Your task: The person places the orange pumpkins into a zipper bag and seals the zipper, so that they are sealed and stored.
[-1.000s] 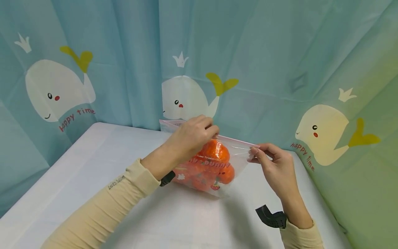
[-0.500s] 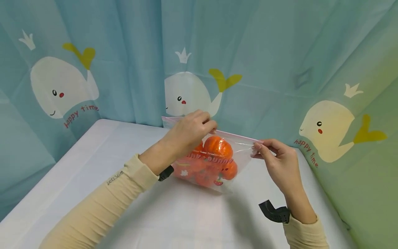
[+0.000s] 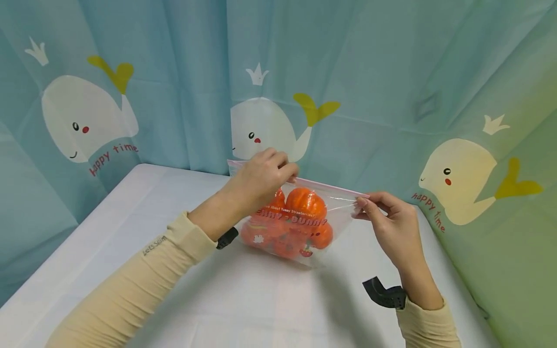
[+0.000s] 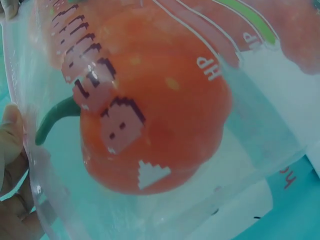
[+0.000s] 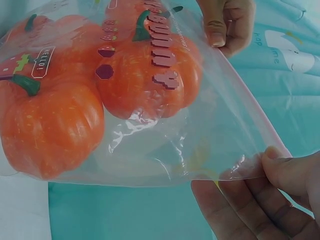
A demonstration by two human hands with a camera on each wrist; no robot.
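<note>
A clear zip bag (image 3: 339, 205) with a pink seal strip and printed lettering stands tilted over the white table. Several small orange pumpkins (image 3: 306, 203) with green stems fill it; one pumpkin (image 4: 155, 110) looms large in the left wrist view. My left hand (image 3: 265, 176) pinches the seal strip near its middle, thumb and fingers at the top edge. At the strip's right end, my right hand (image 3: 393, 227) holds the bag's corner between thumb and fingers, as the right wrist view also shows. Part of the bag's left side is hidden behind my left hand and forearm.
The white table (image 3: 270, 309) lies under the bag. Behind it hangs a blue-green curtain (image 3: 370, 72) printed with white whales, meeting the table's back and right edges. A black strap mount (image 3: 385, 295) sits on my right wrist.
My left hand has slid left along the seal strip, uncovering more of the pumpkins and lettering. My right hand stays at the bag's corner.
</note>
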